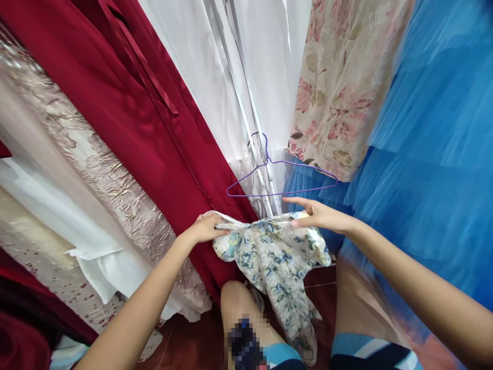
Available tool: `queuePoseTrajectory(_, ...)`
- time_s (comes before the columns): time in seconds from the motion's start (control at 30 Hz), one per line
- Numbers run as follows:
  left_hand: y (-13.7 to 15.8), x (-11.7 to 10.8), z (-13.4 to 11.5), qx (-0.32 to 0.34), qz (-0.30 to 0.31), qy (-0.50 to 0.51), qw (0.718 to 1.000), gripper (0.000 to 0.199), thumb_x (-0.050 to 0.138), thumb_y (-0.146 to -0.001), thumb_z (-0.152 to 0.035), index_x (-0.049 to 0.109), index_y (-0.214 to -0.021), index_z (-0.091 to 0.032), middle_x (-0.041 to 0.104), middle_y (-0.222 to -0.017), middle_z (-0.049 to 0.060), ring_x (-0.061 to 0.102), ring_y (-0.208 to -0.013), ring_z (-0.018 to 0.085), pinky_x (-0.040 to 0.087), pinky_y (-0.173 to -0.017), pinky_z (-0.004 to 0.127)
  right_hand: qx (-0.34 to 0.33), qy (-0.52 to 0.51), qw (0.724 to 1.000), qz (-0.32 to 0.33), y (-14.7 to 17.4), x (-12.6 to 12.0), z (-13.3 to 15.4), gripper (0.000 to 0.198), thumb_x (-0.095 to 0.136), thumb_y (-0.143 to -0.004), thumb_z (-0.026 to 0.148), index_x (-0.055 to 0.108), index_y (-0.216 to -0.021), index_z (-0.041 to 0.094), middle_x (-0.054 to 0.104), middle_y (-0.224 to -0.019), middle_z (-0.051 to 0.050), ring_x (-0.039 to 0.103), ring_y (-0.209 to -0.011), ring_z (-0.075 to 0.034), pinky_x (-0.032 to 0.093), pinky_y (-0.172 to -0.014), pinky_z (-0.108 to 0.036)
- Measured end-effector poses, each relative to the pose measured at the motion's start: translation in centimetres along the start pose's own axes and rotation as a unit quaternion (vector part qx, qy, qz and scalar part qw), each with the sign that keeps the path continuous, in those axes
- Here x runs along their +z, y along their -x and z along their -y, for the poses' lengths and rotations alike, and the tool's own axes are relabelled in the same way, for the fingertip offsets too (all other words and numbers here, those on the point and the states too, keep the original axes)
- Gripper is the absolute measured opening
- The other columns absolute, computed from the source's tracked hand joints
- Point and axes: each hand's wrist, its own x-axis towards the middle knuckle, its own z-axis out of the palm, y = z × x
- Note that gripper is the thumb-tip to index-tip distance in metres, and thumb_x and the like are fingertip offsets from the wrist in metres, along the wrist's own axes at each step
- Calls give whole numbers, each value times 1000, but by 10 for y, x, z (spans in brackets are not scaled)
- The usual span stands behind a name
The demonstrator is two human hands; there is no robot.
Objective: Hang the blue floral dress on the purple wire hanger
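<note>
A small white dress [269,252] with a blue and yellow floral print hangs between my hands, its lower part falling between my legs. My left hand [208,228] is closed on the dress's top edge at the left. At the right end, my right hand [318,215] has its thumb over the front of the fabric, with the index finger stretched out above it; the other fingers are partly hidden. Just above the dress is a bare purple hanger [283,194], its hook by a pale metal pole [246,110].
Long garments hang all around: a dark red dress [154,139], white fabric [269,67], a beige floral dress [339,97] and a blue tulle dress [435,154]. Textured pale pink fabric [127,190] hangs at left. Below lies a red tiled floor [185,344].
</note>
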Motion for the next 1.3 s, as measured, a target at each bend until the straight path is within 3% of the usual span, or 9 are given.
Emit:
queuePoseTrajectory(0.1,-40,-13,-11,26,83,-106,991,23,86,-48,-34,69,-58,-23,68,-69,3,63,-79,25,42,-81,30,-23,76,994,-77,-29,-4,-8,90,83,-66,23,45,-146,17,53,-60,7,38,-47,-8,27,-41,-19)
queuePoseTrajectory(0.3,-91,-23,-66,52,114,-130,984,18,79,-51,-30,65,-54,-19,64,-62,1,58,-65,19,40,-65,26,39,264,954,-136,-42,-16,-16,88,78,-68,31,44,-146,10,65,-86,-6,50,-60,-14,43,-58,-28)
queuePoseTrajectory(0.47,-97,-9,-120,131,164,-128,969,22,74,-62,-39,67,-62,-17,68,-75,2,59,-69,18,42,-64,26,0,286,953,-105,-25,-13,-22,78,70,-73,26,45,-146,15,68,-106,-10,57,-68,-18,47,-67,-33)
queuePoseTrajectory(0.57,-87,0,-131,146,181,-97,968,27,70,-69,-43,69,-66,-16,64,-68,1,56,-62,15,40,-58,25,-36,311,944,-102,-11,-13,-23,78,67,-72,19,45,-146,21,68,-111,-8,61,-75,-20,47,-73,-32)
queuePoseTrajectory(0.73,-68,3,-117,181,104,-36,977,35,67,-76,-48,66,-65,-15,56,-60,-1,50,-57,12,35,-55,25,-59,405,896,-172,18,-28,-16,82,61,-73,16,36,-151,28,64,-68,3,54,-57,-18,42,-60,-28)
queuePoseTrajectory(0.83,-60,3,-112,208,54,-47,975,37,67,-77,-48,62,-61,-16,56,-64,0,51,-62,13,36,-57,25,-88,421,875,-221,27,-47,-6,88,58,-73,15,26,-154,26,59,-60,6,51,-53,-17,41,-58,-27)
queuePoseTrajectory(0.97,-48,7,-120,205,48,-81,974,38,64,-81,-51,64,-64,-17,61,-71,2,55,-67,16,38,-59,27,-92,428,853,-284,13,-84,8,93,60,-72,19,21,-156,18,67,-68,1,60,-57,-20,45,-58,-29)
queuePoseTrajectory(1.13,-35,19,-129,186,45,-106,976,37,59,-83,-51,64,-65,-18,62,-70,1,57,-68,18,45,-73,33,-72,514,819,-244,-13,-116,18,79,62,-72,24,42,-147,13,71,-118,-14,69,-96,-33,52,-77,-36)
queuePoseTrajectory(1.3,-28,29,-129,157,-22,-136,978,40,56,-86,-50,57,-61,-19,59,-62,-2,55,-64,16,30,-105,51,-9,573,785,-237,-28,-120,24,95,63,-73,24,19,-157,19,75,-108,-11,71,-81,-31,51,-61,-30)
